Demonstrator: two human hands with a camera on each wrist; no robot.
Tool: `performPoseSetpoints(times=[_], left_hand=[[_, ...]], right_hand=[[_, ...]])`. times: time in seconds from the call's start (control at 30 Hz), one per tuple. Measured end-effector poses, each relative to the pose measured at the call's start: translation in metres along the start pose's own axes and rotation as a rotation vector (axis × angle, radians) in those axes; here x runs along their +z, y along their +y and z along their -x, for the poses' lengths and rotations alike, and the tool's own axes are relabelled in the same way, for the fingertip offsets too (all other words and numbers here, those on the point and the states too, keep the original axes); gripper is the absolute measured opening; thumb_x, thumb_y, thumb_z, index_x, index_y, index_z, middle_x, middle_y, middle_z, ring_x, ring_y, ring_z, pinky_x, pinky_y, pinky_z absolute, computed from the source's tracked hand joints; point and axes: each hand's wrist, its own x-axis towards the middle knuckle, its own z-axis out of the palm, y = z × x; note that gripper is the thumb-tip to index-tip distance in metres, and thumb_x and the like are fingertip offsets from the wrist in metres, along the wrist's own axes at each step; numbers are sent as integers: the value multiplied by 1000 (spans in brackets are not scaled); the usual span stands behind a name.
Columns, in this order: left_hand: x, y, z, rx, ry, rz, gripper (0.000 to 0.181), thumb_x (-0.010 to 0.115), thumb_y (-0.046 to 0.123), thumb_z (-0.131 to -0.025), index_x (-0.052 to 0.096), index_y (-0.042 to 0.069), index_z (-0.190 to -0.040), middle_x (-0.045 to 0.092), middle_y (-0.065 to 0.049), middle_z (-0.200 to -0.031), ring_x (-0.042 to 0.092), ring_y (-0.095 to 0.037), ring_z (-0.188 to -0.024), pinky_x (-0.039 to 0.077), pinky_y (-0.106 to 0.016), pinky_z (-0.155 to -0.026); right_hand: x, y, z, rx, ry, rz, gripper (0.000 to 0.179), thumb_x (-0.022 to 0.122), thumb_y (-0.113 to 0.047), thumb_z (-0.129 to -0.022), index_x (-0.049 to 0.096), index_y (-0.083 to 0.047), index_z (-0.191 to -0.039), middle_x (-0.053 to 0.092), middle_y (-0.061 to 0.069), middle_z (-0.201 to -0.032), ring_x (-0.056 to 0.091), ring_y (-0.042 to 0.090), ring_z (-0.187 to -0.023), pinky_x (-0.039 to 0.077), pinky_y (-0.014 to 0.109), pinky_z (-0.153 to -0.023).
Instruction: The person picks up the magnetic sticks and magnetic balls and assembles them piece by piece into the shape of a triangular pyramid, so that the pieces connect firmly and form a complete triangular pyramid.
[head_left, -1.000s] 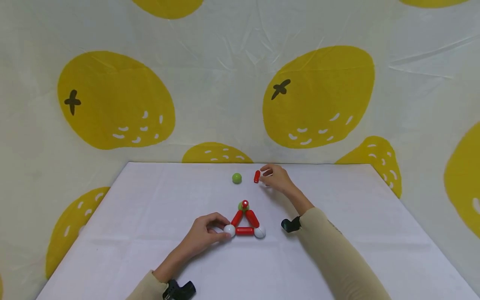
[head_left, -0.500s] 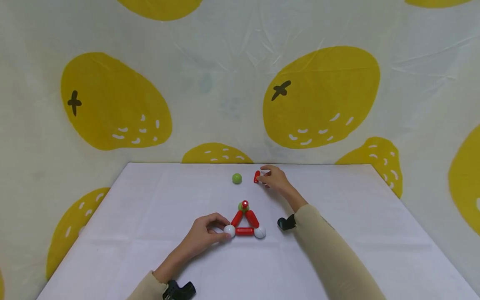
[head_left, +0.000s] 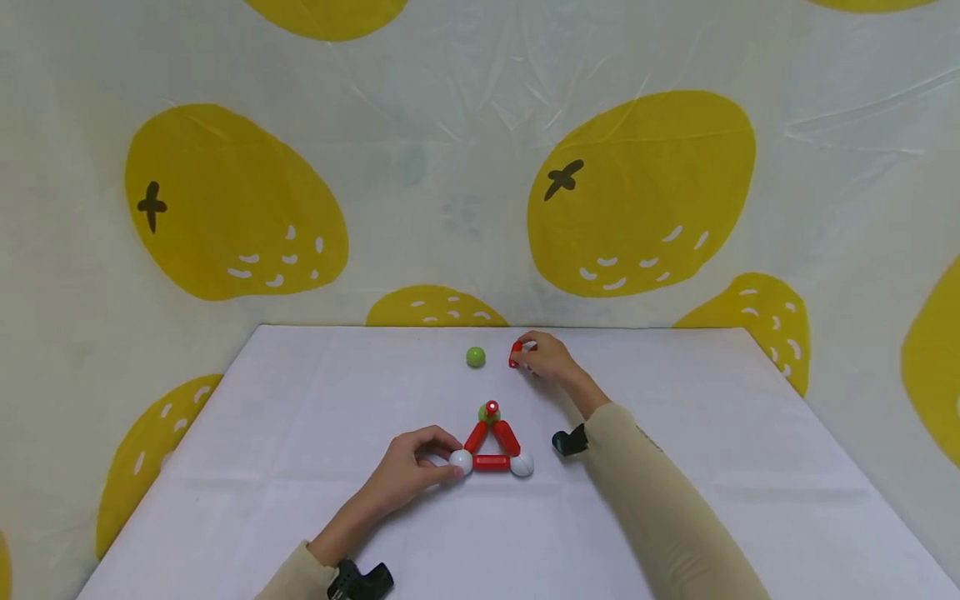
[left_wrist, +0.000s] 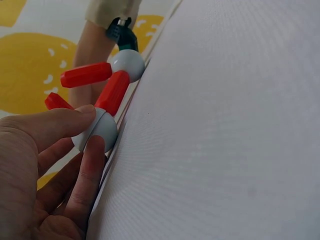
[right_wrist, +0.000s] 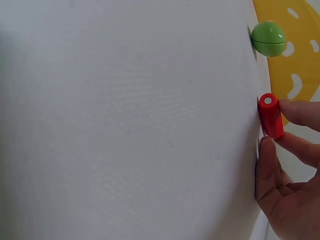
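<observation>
A triangle of red rods (head_left: 491, 462) and balls lies on the white table. Its two near corners are white balls and its far corner is a green ball (head_left: 485, 415), from which another red rod (head_left: 492, 407) points up. The left hand (head_left: 412, 461) pinches the left white ball (left_wrist: 105, 131) between thumb and fingers. At the back of the table, the right hand (head_left: 550, 357) pinches a loose red rod (right_wrist: 271, 116), its thumb and index finger on either side. A pale dot shows on the rod's end.
A loose green ball (head_left: 476, 357) sits left of the right hand near the table's back edge. Behind the table (head_left: 247, 417) hangs a pale cloth (head_left: 435, 167) printed with yellow fruit. The right forearm passes to the right of the triangle.
The right hand has moved slightly left and closed its thumb and finger on the loose red rod. The left hand keeps its hold on the white ball.
</observation>
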Motion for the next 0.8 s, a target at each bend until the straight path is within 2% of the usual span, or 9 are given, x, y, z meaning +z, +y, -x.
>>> performPoseSetpoints(times=[0.13,0.33,0.8], left_hand=[[0,0,0,0,1,4,27,84,31,-86,73,27,-111,72,4,-109,66,-17,-100,59,-24,-76],[0,0,0,4,-2,5,27,83,31,-87,73,27,-111,72,4,-109,66,-17,-101,59,-24,-77],[1,-5,-1,13,-2,-5,27,84,32,-86,73,28,-110,72,4,-109,66,-18,-101,58,-23,-77]], right_hand=[[1,3,-1,10,21,-66,45,69,-25,-97,57,-9,-137,62,16,-120,62,23,-90,54,23,-73],[1,8,-1,-8,33,-194,41,73,-14,-93,55,-6,-129,63,17,-118,65,24,-89,58,26,-76],[6,5,2,-20,86,-267,32,67,-13,-98,54,-5,-126,64,19,-115,67,26,-93,61,32,-87]])
